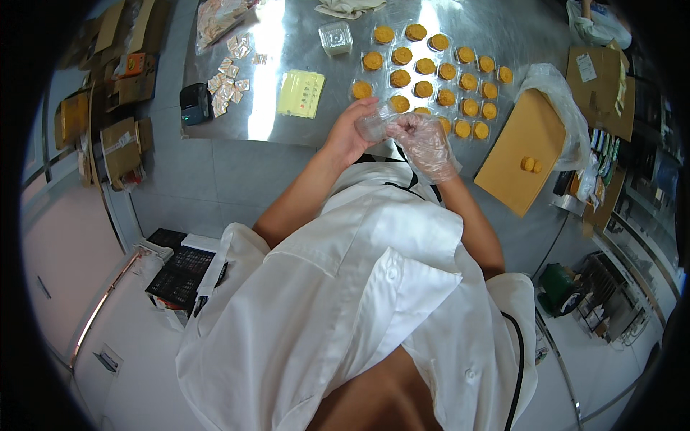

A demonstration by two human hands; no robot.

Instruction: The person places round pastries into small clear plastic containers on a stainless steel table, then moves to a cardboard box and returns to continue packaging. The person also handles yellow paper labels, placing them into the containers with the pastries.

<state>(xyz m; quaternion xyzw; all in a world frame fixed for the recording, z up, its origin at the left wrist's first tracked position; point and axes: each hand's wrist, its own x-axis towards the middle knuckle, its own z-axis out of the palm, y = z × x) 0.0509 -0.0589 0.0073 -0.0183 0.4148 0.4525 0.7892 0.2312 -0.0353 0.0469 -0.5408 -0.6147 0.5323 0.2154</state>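
Observation:
My bare left hand (349,126) holds a clear plastic tray (372,125) over the front edge of the steel table. At the tray's right side are the bunched fingers of my right hand (428,143), which wears a thin clear plastic glove. Whether one tray or a few nested ones are held is hard to tell. Just beyond both hands lie rows of round golden mooncakes (423,89) in clear trays, and my hands partly cover the nearest ones. Farther back stands a stack of empty clear trays (335,39).
Yellow printed sheets (301,94), small sachets (229,81) and a black device (195,104) occupy the table's left part. On the right, a tan baking tray (520,156) bears a few mooncakes beside a plastic bag (572,116). Cardboard boxes (121,148) flank the table. Another person's arm (586,9) shows top right.

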